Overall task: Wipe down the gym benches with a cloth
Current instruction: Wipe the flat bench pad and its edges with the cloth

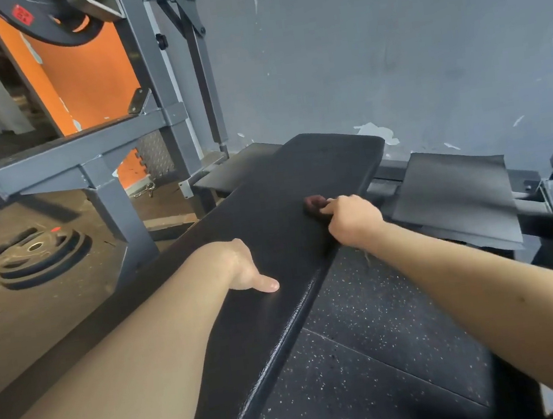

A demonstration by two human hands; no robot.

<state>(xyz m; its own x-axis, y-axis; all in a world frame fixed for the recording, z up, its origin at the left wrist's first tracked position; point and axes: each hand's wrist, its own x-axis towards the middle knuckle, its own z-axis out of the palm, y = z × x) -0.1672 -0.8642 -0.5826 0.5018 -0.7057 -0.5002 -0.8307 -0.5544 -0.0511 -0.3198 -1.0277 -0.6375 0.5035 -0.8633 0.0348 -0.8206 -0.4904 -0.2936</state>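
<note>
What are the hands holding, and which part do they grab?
The right hand holds a dark reddish cloth on the bench, fingers curled over its near end. The left hand rests on the bench, its fingers hidden.

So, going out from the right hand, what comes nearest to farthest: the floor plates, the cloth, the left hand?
1. The cloth, gripped by the right hand on the bench.
2. The left hand, resting on the bench's left side, closer to the camera.
3. The floor plates, far left, past the bench.
</note>
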